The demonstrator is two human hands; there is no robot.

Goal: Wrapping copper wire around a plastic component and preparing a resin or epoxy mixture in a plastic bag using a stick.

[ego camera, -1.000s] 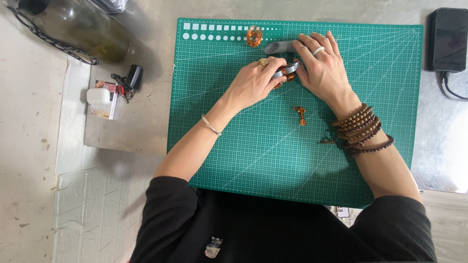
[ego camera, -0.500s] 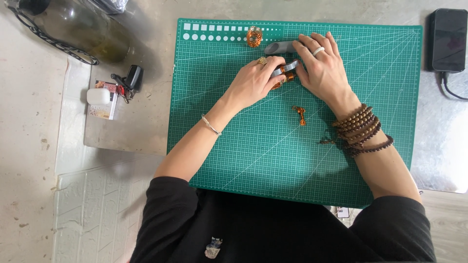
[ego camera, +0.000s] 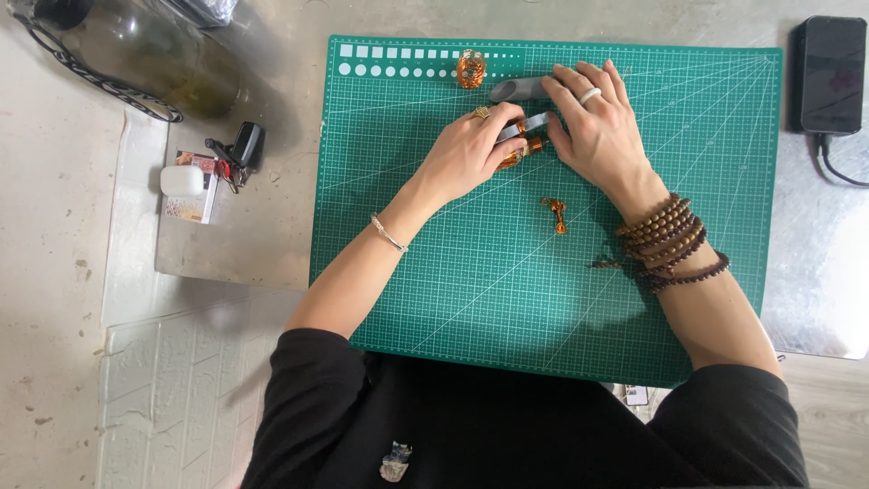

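Small copper-orange piece (ego camera: 523, 150) sat near the top middle of the green cutting mat (ego camera: 453, 272), pinched between both hands – mostly hidden by fingers. Left hand (ego camera: 471, 156) was clenched around it together with a grey flat tool (ego camera: 525, 124). Right hand (ego camera: 599, 127) lay fingers spread over a grey handle (ego camera: 518, 89), touching the piece; grasp unclear. Copper coil (ego camera: 471, 69) just above. Small copper twist (ego camera: 556, 214) lay apart, lower. Phone (ego camera: 831, 74) far right – off the mat. Earbud case (ego camera: 182, 179) and keys (ego camera: 233, 156) left.
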